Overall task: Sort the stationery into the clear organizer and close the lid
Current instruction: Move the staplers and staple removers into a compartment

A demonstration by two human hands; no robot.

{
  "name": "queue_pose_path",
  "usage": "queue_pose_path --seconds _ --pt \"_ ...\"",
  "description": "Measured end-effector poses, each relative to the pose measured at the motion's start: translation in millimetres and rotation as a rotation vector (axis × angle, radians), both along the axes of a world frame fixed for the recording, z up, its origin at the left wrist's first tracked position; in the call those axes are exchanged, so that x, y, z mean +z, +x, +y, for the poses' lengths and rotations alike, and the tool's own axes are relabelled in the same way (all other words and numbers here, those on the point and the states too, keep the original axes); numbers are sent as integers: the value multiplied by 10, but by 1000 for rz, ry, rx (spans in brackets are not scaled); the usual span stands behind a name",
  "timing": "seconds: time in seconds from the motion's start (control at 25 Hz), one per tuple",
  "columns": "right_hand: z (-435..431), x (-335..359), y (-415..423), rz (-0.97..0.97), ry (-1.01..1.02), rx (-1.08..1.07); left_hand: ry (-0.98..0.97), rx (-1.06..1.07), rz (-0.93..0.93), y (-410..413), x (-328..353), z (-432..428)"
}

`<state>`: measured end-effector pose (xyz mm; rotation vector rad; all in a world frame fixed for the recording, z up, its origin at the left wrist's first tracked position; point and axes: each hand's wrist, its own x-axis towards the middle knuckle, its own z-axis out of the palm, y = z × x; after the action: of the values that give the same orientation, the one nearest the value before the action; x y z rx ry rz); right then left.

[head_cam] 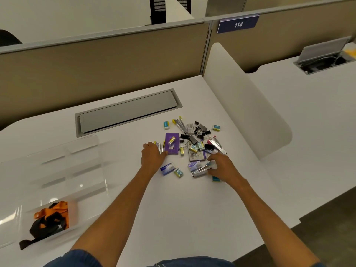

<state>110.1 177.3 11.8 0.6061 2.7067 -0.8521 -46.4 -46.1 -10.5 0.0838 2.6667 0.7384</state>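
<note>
- Here, from the head view, my left hand [152,156] curls its fingers around a staple remover at the purple box's [172,143] edge; whether they have clamped it I cannot tell.
- My right hand [221,165] pinches a silver stapler [200,170] to lift it.
- The clear organizer [57,170] lies open, well left on the table [173,209], ready for sorting.

Both my hands at the stationery pile [192,143].
Left hand [152,158] touches purple box [172,144]; right hand [221,166] curls over stapler [200,171], mid-frame.
</note>
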Motion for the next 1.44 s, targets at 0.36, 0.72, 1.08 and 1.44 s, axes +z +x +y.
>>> queue_pose_path --seconds 0.36,0.72,1.08,1.44 --pt "27 -71 -94 -98 122 193 18 83 -28 -12 -63 152" --pt "77 98 -83 -128 206 241 89 65 -30 -14 5 -159" --pt "-584 758 -278 190 -45 211 314 -18 136 449 670 -1354" --pt "-2034 831 -588 307 -384 354 -195 -281 341 692 691 -2794"
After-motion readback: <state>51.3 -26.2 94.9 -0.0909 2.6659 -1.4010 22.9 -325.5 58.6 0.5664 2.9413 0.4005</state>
